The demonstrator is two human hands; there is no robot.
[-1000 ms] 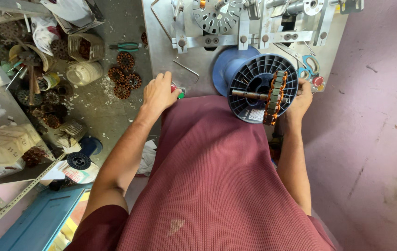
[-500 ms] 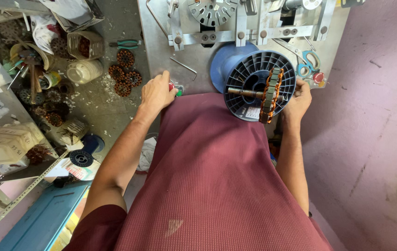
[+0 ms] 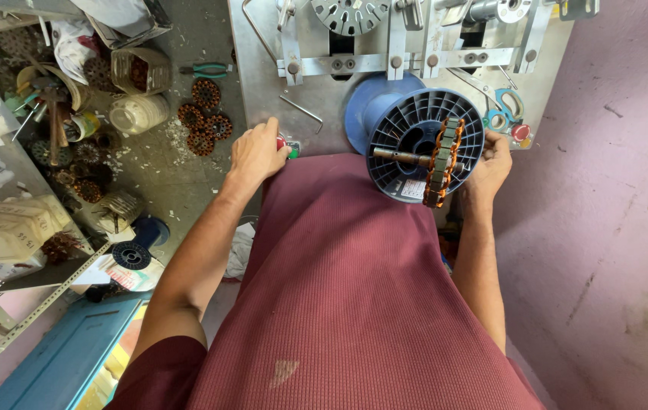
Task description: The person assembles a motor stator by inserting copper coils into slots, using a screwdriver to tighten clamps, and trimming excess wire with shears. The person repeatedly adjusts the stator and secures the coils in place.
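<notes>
My left hand [image 3: 257, 152] rests at the front edge of a grey metal winding bench [image 3: 259, 83], its fingers on a small red button [image 3: 281, 142] beside a green one. My right hand [image 3: 491, 163] sits behind a large blue ribbed spool [image 3: 415, 129], at the bench's right edge near a red knob [image 3: 520, 131]. A stator ring wound with copper wire [image 3: 443, 161] stands on a steel shaft [image 3: 400, 157] in front of the spool. Whether the right hand grips anything is hidden by the spool. My maroon shirt fills the lower view.
Several wound copper stators [image 3: 202, 121] lie on the floor to the left, with green-handled pliers [image 3: 210, 70], jars [image 3: 138, 112] and clutter. An Allen key [image 3: 303, 112] lies on the bench. A blue crate [image 3: 66, 357] stands lower left. A pink wall [image 3: 612, 228] rises on the right.
The view has shifted slightly, bringing bench and spool lower in frame. My left hand stays at the buttons and my right hand stays behind the spool.
</notes>
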